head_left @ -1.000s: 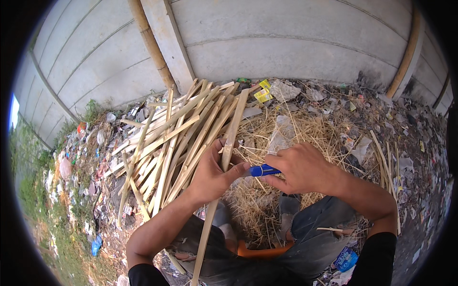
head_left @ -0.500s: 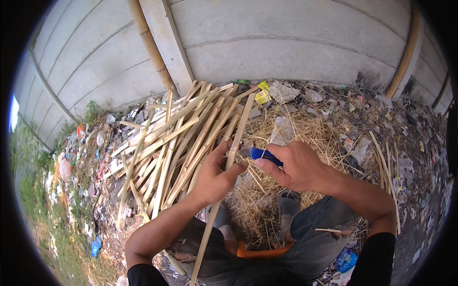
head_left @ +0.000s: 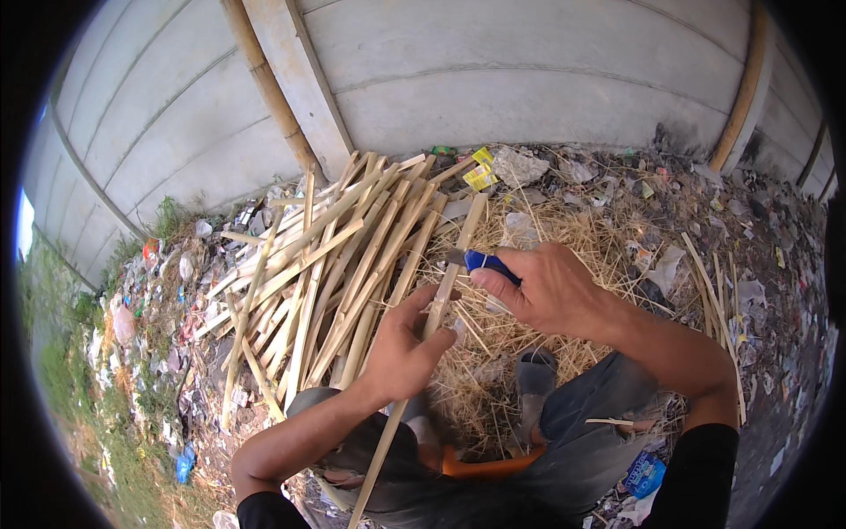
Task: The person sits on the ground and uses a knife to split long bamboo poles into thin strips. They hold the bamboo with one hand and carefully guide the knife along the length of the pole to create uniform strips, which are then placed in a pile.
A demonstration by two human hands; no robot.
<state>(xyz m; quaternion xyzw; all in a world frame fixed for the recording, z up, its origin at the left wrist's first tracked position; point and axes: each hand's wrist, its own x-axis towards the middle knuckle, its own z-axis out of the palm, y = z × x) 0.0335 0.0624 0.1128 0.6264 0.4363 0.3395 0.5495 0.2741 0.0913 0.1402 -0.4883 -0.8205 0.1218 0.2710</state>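
Observation:
My left hand [head_left: 404, 348] is closed around a long pale bamboo strip [head_left: 472, 222], thumb on one side and fingers on the other. The strip slants from beyond my hands down across my left leg to the lower edge. In my right hand [head_left: 553, 289] is a blue-handled cutter knife [head_left: 485, 263]. Its short dark blade lies at the strip, a little beyond my left fingers. Part of the handle is hidden in my right fist.
Left of my hands lies a heap of bamboo strips [head_left: 308, 273]. Shavings [head_left: 573, 238] cover the ground around my shoes. A few strips [head_left: 721, 309] lie at the right. Concrete panels form a wall [head_left: 529, 97] behind, with litter along its foot. I sit on something orange [head_left: 493, 465].
The strip has been drawn toward me and its far end has shifted right. My right hand has moved slightly away from me, and the blade now sits farther along the strip.

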